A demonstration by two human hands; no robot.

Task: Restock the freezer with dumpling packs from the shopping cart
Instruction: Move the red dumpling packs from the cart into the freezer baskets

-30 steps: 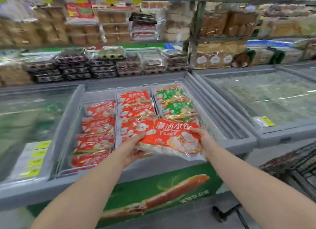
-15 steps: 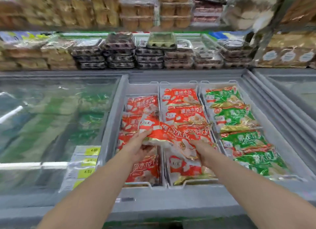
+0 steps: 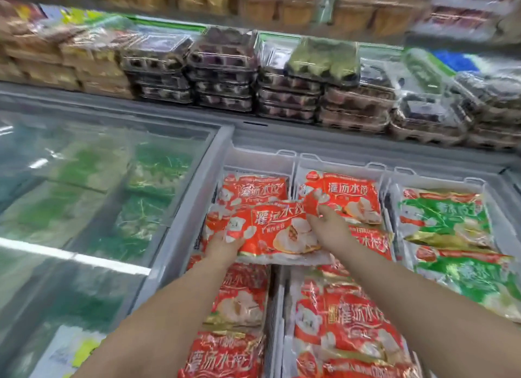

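A red dumpling pack [image 3: 270,231] is held over the open freezer [image 3: 222,152], above the wire divider between the left and middle baskets. My left hand [image 3: 222,243] grips its lower left corner from beneath. My right hand [image 3: 327,222] holds its upper right edge. Below it, several red dumpling packs [image 3: 352,321] fill the left and middle baskets. Green dumpling packs [image 3: 448,219] lie in the right basket. The shopping cart is out of view.
A closed glass freezer lid [image 3: 93,197] covers green packs on the left, with yellow price tags [image 3: 81,349] at its front. Stacked trays of pastries [image 3: 225,70] line the shelf behind the freezer, with more boxed goods above.
Both hands carried the red pack from the freezer's front edge forward and over the baskets, towards the far end. The camera moved closer and looks further down.
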